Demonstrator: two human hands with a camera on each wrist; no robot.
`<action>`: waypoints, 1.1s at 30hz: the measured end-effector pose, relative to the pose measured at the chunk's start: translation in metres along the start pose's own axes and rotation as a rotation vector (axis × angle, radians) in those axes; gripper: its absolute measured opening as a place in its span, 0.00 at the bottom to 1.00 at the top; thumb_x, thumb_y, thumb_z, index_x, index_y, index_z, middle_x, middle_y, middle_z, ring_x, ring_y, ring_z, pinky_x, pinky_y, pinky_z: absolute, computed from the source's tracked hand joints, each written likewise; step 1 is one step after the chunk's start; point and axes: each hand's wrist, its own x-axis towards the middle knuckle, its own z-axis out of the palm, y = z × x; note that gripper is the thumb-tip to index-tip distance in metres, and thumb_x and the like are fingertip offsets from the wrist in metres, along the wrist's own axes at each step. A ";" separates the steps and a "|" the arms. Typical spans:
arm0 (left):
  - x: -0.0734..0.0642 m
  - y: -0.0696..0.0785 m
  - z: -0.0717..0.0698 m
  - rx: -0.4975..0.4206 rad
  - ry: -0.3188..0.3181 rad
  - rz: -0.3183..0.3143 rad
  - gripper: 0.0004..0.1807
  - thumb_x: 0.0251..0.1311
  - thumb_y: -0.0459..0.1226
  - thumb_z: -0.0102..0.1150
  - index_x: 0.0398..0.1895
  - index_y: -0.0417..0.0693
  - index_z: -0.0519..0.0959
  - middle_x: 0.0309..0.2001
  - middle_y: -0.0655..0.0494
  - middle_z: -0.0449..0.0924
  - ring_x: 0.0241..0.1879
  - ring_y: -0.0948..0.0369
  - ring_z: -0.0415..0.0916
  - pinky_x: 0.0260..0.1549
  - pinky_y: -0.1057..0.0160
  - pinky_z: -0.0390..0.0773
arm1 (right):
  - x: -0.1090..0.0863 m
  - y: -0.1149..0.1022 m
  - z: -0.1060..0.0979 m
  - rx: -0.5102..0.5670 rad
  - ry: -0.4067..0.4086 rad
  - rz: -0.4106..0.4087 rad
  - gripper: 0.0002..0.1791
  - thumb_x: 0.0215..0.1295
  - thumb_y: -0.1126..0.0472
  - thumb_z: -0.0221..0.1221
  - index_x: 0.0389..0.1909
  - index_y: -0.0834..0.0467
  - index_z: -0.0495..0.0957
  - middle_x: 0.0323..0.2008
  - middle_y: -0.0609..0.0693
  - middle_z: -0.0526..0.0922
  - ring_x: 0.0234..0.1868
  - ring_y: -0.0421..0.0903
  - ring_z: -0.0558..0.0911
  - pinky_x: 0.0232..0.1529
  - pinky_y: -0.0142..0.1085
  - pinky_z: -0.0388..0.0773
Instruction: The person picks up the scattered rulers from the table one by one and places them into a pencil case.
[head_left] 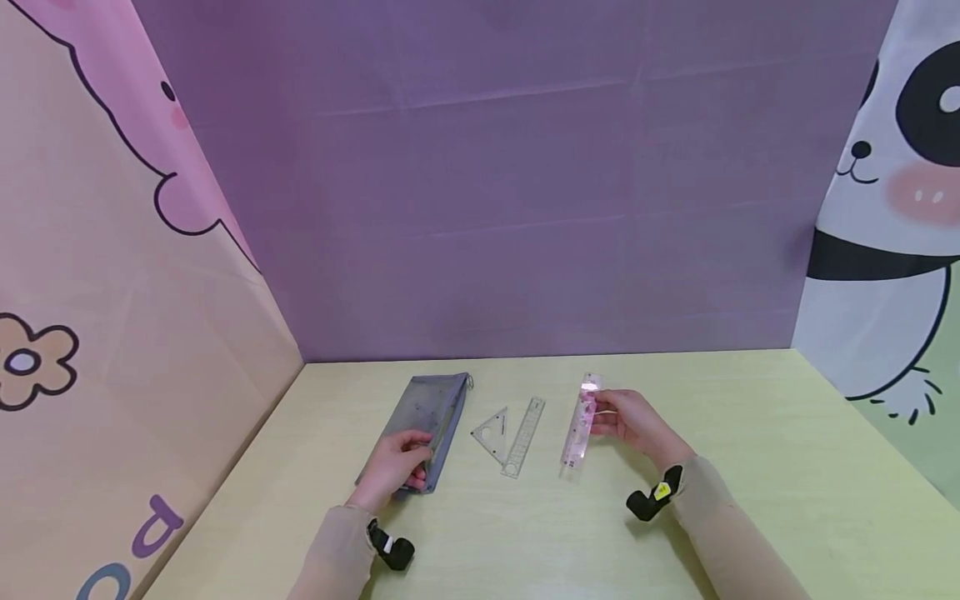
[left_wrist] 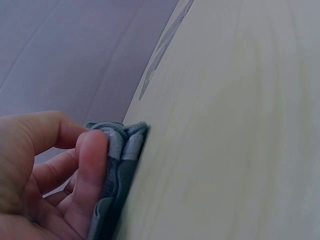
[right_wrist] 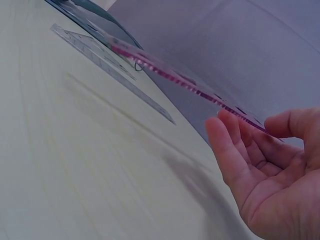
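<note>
My left hand is at the near end of a grey-blue zip pencil pouch lying on the table. In the left wrist view its thumb and fingers pinch the edge of the pouch. My right hand pinches a pink transparent ruler by its right edge. The right wrist view has this ruler raised above the table, its shadow below. Between the hands lie a clear set square and a clear short ruler, close together.
The pale wooden table ends at a purple backdrop. Printed cloth walls stand on the left and right. A black camera is strapped to each wrist.
</note>
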 end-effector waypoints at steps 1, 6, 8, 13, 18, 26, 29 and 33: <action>0.000 0.000 0.000 0.000 -0.001 -0.001 0.16 0.61 0.28 0.55 0.52 0.31 0.77 0.28 0.49 0.75 0.18 0.60 0.70 0.17 0.62 0.80 | 0.000 0.000 0.000 0.001 0.003 0.006 0.15 0.74 0.65 0.44 0.47 0.72 0.74 0.32 0.53 0.78 0.31 0.44 0.82 0.38 0.36 0.83; 0.002 0.000 0.000 0.001 0.005 0.002 0.17 0.61 0.28 0.55 0.52 0.31 0.77 0.28 0.49 0.75 0.18 0.60 0.70 0.17 0.62 0.80 | 0.000 -0.003 0.001 -0.019 0.012 0.015 0.17 0.74 0.62 0.47 0.51 0.72 0.76 0.32 0.52 0.77 0.32 0.43 0.81 0.39 0.36 0.83; 0.003 0.001 0.001 0.000 0.003 0.007 0.17 0.61 0.28 0.55 0.52 0.31 0.77 0.29 0.48 0.75 0.18 0.60 0.70 0.17 0.63 0.79 | 0.000 -0.003 0.001 -0.021 0.026 0.011 0.17 0.74 0.62 0.48 0.51 0.72 0.76 0.32 0.53 0.77 0.32 0.44 0.81 0.38 0.36 0.83; 0.000 0.001 0.001 -0.009 -0.009 -0.002 0.16 0.61 0.27 0.54 0.52 0.31 0.77 0.28 0.48 0.75 0.18 0.61 0.70 0.17 0.65 0.79 | 0.001 0.001 0.001 -0.049 0.029 0.033 0.18 0.74 0.62 0.49 0.53 0.74 0.73 0.33 0.53 0.76 0.30 0.43 0.81 0.38 0.35 0.83; -0.001 0.002 -0.002 -0.006 0.004 0.003 0.15 0.60 0.27 0.54 0.51 0.31 0.77 0.27 0.48 0.75 0.18 0.61 0.70 0.17 0.65 0.79 | 0.003 0.006 0.003 -0.052 0.017 0.034 0.17 0.72 0.62 0.51 0.52 0.73 0.71 0.33 0.53 0.77 0.29 0.43 0.81 0.37 0.36 0.83; 0.001 0.002 -0.001 0.019 0.012 0.002 0.15 0.60 0.26 0.54 0.50 0.31 0.77 0.28 0.48 0.75 0.18 0.61 0.70 0.17 0.64 0.80 | 0.011 0.013 0.010 -0.077 0.013 0.026 0.16 0.72 0.65 0.51 0.51 0.75 0.71 0.32 0.53 0.78 0.28 0.44 0.81 0.36 0.36 0.83; 0.001 0.002 -0.001 0.023 0.012 0.000 0.15 0.59 0.26 0.54 0.50 0.31 0.77 0.29 0.48 0.75 0.18 0.61 0.70 0.17 0.64 0.80 | 0.014 0.014 0.016 -0.106 -0.014 0.024 0.18 0.72 0.65 0.50 0.53 0.76 0.70 0.32 0.54 0.78 0.28 0.44 0.81 0.36 0.36 0.83; 0.000 0.004 -0.001 0.021 0.018 -0.002 0.16 0.60 0.26 0.54 0.51 0.31 0.77 0.30 0.48 0.75 0.18 0.61 0.70 0.17 0.64 0.80 | 0.020 0.012 0.026 -0.128 -0.029 0.030 0.20 0.72 0.64 0.50 0.55 0.77 0.69 0.32 0.55 0.78 0.28 0.44 0.81 0.35 0.36 0.83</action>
